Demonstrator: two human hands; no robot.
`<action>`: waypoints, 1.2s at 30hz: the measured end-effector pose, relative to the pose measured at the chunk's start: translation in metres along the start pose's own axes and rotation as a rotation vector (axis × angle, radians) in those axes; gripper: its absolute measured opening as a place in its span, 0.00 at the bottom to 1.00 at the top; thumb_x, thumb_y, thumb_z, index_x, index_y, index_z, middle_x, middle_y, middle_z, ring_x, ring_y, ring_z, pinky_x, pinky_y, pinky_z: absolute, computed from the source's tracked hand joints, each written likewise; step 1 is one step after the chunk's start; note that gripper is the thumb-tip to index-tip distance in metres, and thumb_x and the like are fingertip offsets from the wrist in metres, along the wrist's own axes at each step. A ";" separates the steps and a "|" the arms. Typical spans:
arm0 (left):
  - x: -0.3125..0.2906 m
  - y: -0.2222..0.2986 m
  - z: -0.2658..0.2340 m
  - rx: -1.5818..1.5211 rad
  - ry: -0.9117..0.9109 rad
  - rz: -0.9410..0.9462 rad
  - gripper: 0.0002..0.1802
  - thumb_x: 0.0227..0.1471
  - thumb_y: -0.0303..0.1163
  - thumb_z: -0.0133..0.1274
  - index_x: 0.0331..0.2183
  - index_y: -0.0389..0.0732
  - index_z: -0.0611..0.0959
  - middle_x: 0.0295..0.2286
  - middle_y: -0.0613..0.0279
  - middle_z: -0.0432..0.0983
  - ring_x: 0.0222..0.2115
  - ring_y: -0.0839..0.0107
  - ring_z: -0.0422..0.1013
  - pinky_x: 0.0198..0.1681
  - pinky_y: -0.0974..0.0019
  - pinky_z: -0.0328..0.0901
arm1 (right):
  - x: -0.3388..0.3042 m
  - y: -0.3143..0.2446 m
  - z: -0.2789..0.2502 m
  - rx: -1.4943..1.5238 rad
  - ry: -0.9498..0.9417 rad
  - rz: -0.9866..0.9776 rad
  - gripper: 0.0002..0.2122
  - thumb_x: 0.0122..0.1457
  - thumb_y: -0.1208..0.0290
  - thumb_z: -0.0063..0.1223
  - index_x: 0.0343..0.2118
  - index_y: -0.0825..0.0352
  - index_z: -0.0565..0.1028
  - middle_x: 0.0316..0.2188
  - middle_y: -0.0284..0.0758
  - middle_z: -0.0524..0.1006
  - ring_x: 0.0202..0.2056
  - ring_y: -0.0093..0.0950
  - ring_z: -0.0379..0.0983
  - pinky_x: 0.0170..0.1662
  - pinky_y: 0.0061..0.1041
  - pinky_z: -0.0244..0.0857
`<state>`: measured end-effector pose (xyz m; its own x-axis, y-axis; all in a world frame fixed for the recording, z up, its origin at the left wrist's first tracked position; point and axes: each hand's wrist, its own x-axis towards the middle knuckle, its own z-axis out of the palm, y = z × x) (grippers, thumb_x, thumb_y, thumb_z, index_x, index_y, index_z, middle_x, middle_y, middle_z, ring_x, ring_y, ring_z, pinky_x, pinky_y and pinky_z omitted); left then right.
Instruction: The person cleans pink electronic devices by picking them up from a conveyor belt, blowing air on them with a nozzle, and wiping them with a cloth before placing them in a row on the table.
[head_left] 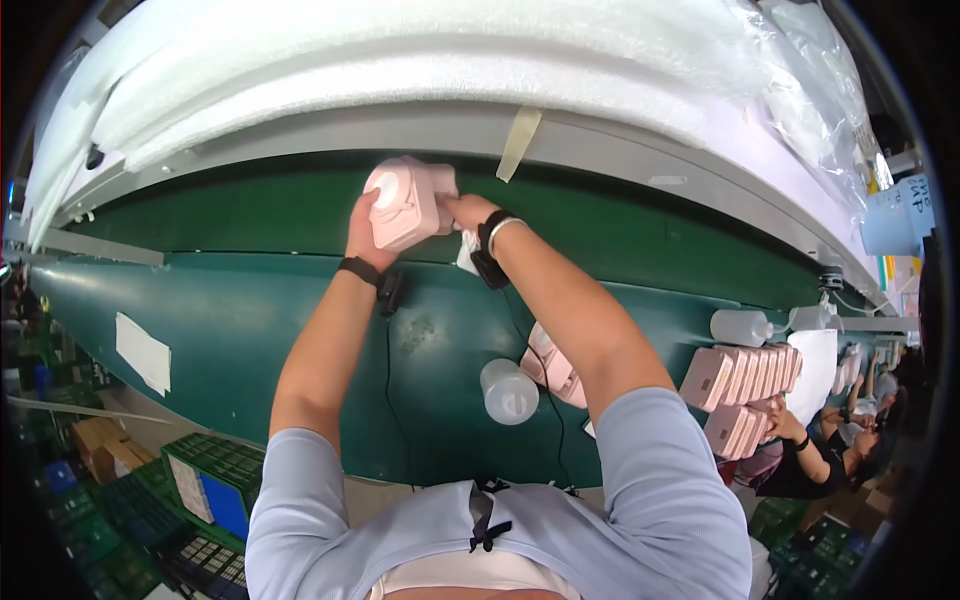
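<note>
Over the far green strip, my left hand [368, 237] grips a pink plastic housing [403, 208] from its left side, thumb near the round white disc on its face. The housing is raised and tilted. My right hand [470, 213] has its fingers curled against the housing's right side. From beneath that palm hangs a white cloth [467, 252], partly hidden by the hand. Each wrist wears a black band with a small dark device. Under my right forearm lie more pink housings [552, 362], partly covered by the arm, beside a translucent plastic bottle [510, 392].
Rows of pink housings [740, 376] stand on the right of the teal tabletop [280, 310], where another person's hand [787, 420] touches them. White sheets [143, 353] lie at left. A shelf with white foam [420, 75] overhangs the far side. Dark cables cross the tabletop.
</note>
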<state>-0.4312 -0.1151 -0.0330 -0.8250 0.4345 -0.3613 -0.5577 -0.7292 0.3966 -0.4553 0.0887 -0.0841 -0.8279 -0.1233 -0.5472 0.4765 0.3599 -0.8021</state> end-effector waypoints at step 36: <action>-0.164 -0.085 -0.039 0.010 0.047 -0.216 0.32 0.55 0.49 0.49 0.58 0.46 0.71 0.53 0.51 0.71 0.54 0.51 0.67 0.58 0.43 0.61 | -0.424 -0.001 -0.046 -0.164 0.239 -0.526 0.12 0.60 0.69 0.49 0.45 0.66 0.75 0.35 0.41 0.80 0.34 0.39 0.78 0.39 0.34 0.71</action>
<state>-0.2446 -0.1446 -0.0404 -0.6815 0.5544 -0.4777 -0.7218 -0.6169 0.3138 -0.1180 0.1831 0.1598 -0.9929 -0.1188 -0.0025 -0.0512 0.4471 -0.8930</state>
